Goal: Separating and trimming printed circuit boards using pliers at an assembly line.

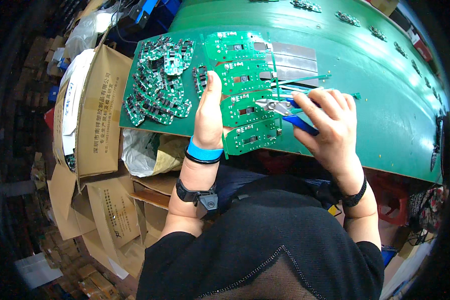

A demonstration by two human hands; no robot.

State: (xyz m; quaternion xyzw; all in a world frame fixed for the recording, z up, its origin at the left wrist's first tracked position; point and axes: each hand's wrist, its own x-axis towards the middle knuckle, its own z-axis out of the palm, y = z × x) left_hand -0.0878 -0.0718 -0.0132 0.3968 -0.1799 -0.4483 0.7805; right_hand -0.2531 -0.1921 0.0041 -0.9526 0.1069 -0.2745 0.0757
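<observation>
A panel of several joined green circuit boards [237, 102] lies in front of me, slightly raised toward my left hand. My left hand [209, 117] is closed on its left edge, thumb pointing up along it; the other fingers are hidden beneath. In my right hand [330, 122] is a pair of blue-handled cutting pliers [277, 106]. Their jaws reach over the right edge of the panel, near the third board from the top. Thin green strips [307, 77] lie just beyond the pliers. Left of the panel is a heap of separate small circuit boards [157, 97].
Behind the panel lie dark grey flat pieces [297, 60] on the green tabletop [375, 120]. A spaced row of small boards [347, 19] curves along the far side. Cardboard boxes [105, 110] and a plastic bag [137, 150] stand at the left; a red stool [392, 200] is below right.
</observation>
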